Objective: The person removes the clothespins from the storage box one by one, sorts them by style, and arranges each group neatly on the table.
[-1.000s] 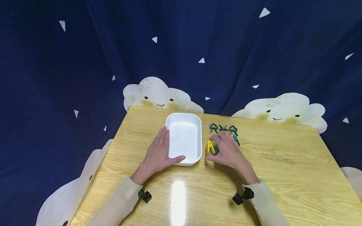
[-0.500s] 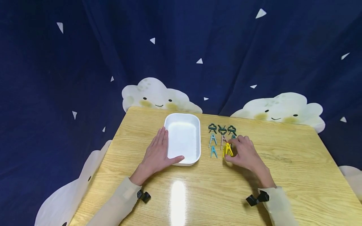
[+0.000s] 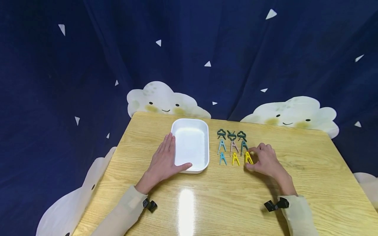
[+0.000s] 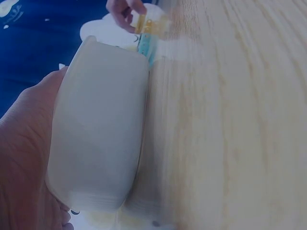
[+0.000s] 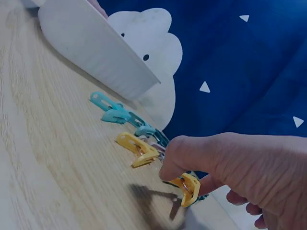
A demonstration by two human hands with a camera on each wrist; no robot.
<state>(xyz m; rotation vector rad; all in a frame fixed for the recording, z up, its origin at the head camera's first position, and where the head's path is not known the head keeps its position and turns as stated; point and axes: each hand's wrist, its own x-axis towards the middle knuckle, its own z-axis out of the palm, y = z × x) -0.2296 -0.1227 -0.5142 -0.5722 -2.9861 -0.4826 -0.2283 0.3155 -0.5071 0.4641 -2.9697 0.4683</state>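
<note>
My right hand point(image 3: 267, 161) pinches a yellow clothespin point(image 3: 249, 158) between thumb and fingers, at the right end of the front row of pins. In the right wrist view this held yellow clothespin point(image 5: 189, 189) shows above its shadow on the wood. Left of it lie another yellow clothespin point(image 3: 235, 159) and a blue one point(image 3: 222, 159). My left hand point(image 3: 166, 160) rests along the left side of a white tub point(image 3: 208, 144), its fingers straight and the thumb over the front rim. The left wrist view has the palm against the tub wall point(image 4: 98, 120).
Behind the front row lie a light blue clothespin point(image 3: 221, 146), a pink one point(image 3: 233, 147) and a teal one point(image 3: 243, 147). Farther back are several dark green clips point(image 3: 231, 135). A dark blue curtain point(image 3: 189, 49) with clouds hangs beyond the wooden table point(image 3: 301, 170).
The right hand has moved rightward, away from the tub, with a yellow clothespin in its fingers. Another yellow clothespin and the other pins now show uncovered. The left hand stays at the tub.
</note>
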